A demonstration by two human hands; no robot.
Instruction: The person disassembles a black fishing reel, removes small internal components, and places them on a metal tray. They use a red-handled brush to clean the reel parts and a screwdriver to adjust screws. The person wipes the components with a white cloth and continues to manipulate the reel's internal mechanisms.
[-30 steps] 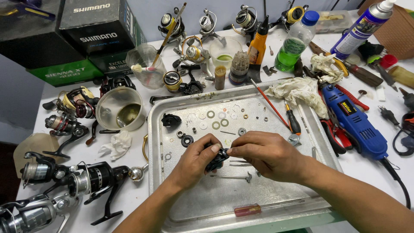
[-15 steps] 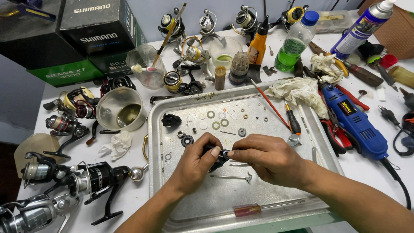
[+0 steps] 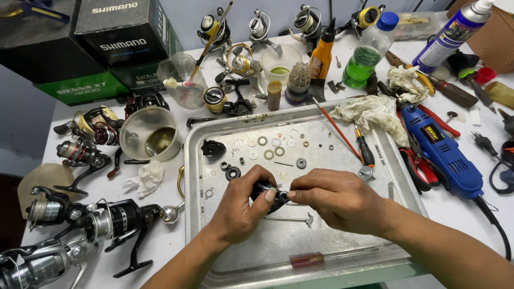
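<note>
Your left hand (image 3: 242,210) and right hand (image 3: 333,199) meet over the middle of the metal tray (image 3: 342,246), and both are pinched on a small black reel part (image 3: 270,194) held between them just above the tray floor; your left thumb and forefinger grip its left end, your right fingertips close on its right end. How much of the part sits inside your left palm cannot be told. On the tray floor beyond your hands lie loose washers (image 3: 263,141) and small rings, a black round piece (image 3: 233,173), a black housing piece (image 3: 213,147) at the upper left, and a thin metal shaft (image 3: 292,218) just below your hands. A red-handled screwdriver (image 3: 307,260) lies along the tray's near edge, and a black-handled screwdriver (image 3: 365,151) lies at the right side of the tray. On the table to the left stand a white plastic cup (image 3: 149,134) and several spinning reels (image 3: 115,222), well apart from your hands. To the right of the tray lies a blue rotary tool (image 3: 441,152), with a crumpled rag (image 3: 372,113) beside it at the tray's upper right corner. Behind the tray are a green bottle (image 3: 369,53), an orange bottle (image 3: 324,51) and a spray can (image 3: 450,35). Dark boxes (image 3: 80,43) are stacked at the far left.
</note>
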